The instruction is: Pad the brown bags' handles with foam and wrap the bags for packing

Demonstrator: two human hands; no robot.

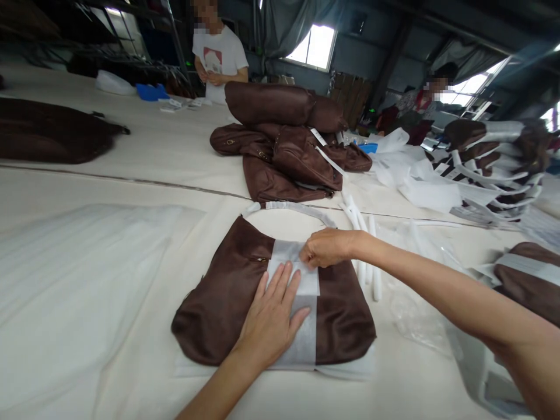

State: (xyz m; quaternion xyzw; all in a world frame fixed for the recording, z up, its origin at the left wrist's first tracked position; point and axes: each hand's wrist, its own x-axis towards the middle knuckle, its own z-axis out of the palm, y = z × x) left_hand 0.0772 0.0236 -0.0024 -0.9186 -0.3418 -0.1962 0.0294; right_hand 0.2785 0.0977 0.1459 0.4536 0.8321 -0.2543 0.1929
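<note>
A dark brown leather handbag (219,297) lies flat in front of me, its wrapped handle (284,206) arching away at the top. Around its middle runs a band of whitish wrapping paper (301,344), with an overlapping edge near the upper part. My left hand (273,315) rests flat on this band with fingers spread. At the band's upper right, my right hand (326,248) is closed, fingertips pressed together against the paper. Whatever those fingertips pinch is hidden. White sheet material shows beneath the bag's lower edge.
Brown handbags (289,146) are piled beyond mine, and another dark bag (52,131) lies far left. White tubes (371,256) and clear plastic (420,321) lie to the right. Wrapped bags (494,157) are heaped farther right. A person (219,58) stands across the table; another is at right.
</note>
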